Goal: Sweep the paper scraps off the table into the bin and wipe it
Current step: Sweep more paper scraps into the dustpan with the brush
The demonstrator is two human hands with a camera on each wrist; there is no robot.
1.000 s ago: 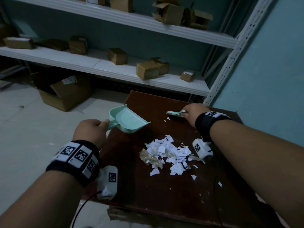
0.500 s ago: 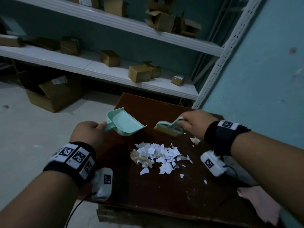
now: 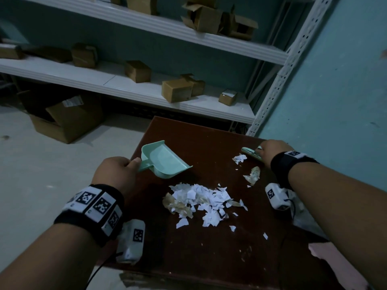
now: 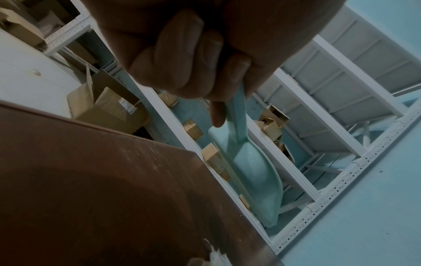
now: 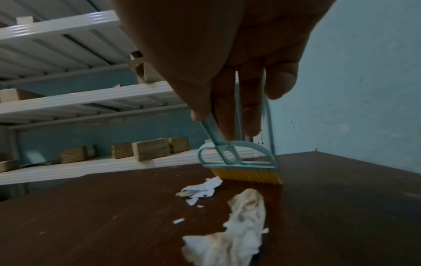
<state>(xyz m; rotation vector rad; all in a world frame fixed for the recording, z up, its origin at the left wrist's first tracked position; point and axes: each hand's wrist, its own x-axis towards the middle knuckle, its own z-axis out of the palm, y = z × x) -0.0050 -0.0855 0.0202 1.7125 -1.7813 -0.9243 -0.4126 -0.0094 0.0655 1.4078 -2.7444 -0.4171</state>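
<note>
Nearest me on the dark brown wooden table point(image 3: 188, 254) I see the main heap of paper scraps point(image 3: 201, 200), torn white bits mixed with some tan crumpled pieces, lying between my two forearms and a little nearer than both hands. My left hand point(image 3: 117, 174) has its fingers curled tight round the handle of a pale green plastic dustpan point(image 3: 165, 161), which is lifted clear of the tabletop just beyond the heap, its open mouth tipped down toward the scraps; the pan is smooth, shallow and scoop-shaped. Farther right, a smaller cluster of white scraps and one crumpled tan-and-white wad point(image 5: 237, 228) lie apart from the heap, just in front of my right hand point(image 3: 272, 153). That hand grips the thin green handle of a small brush point(image 5: 241, 163) between thumb and fingers; its stiff yellow bristles stand on the wood, right behind the small white cluster. At the table's near right edge lies something pink point(image 3: 335, 262). Beyond the table stand white metal shelves point(image 3: 125, 82) with small cardboard boxes, against a teal wall
</note>
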